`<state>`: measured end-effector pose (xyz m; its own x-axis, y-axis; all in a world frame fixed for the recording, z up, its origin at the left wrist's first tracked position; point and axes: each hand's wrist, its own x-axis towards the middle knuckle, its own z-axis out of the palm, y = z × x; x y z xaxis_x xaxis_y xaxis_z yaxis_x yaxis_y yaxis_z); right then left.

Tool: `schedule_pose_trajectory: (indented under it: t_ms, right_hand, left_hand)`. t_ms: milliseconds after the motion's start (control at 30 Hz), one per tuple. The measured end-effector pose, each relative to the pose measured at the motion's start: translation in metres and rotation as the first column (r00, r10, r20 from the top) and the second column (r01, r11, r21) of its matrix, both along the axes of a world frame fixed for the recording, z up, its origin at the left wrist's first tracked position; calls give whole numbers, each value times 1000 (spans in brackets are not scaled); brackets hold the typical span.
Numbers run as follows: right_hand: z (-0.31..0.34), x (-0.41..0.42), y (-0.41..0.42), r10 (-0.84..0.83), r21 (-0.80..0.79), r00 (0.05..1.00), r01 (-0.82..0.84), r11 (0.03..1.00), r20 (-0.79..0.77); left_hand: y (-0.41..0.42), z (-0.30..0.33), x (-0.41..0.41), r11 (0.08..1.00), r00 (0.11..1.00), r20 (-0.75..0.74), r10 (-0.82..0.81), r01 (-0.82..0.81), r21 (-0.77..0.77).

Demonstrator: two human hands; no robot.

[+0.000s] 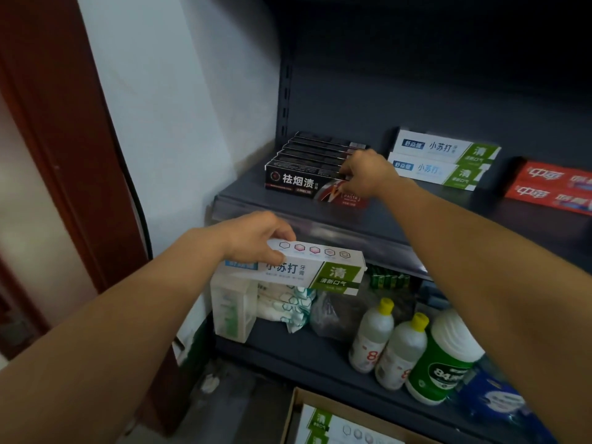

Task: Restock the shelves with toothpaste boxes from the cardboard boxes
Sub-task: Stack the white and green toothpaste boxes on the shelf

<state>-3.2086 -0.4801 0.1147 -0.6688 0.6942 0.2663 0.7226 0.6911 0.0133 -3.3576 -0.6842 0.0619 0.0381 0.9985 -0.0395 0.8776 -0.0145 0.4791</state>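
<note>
Two hands at work: our left hand (253,237) grips a white-and-green toothpaste box (298,270) held in the air below the upper shelf (288,209). Our right hand (368,174) pinches the right end of the front black toothpaste box (296,182) in a row on that shelf; more white-and-green boxes (443,160) lie just beside.

White-green toothpaste box (307,267) level; black boxes (307,168) rowed on shelf (243,200).

Yellow-capped bottles (387,341) stand beside a green-labelled jug (443,366) on the lower shelf.
</note>
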Motion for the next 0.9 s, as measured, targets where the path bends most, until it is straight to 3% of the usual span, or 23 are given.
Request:
schedule_pose_trajectory:
  t_ms: [400, 900]
  right_hand:
    - [7, 8, -8, 4, -1, 1000, -4, 1000, 17]
    - [55, 165, -66, 7, -109, 999, -1, 994, 53]
  left_hand:
    - [-3, 5, 8, 1000, 1000, -9, -7, 6, -7]
    - [-14, 66, 111, 997, 999, -19, -50, 51, 62]
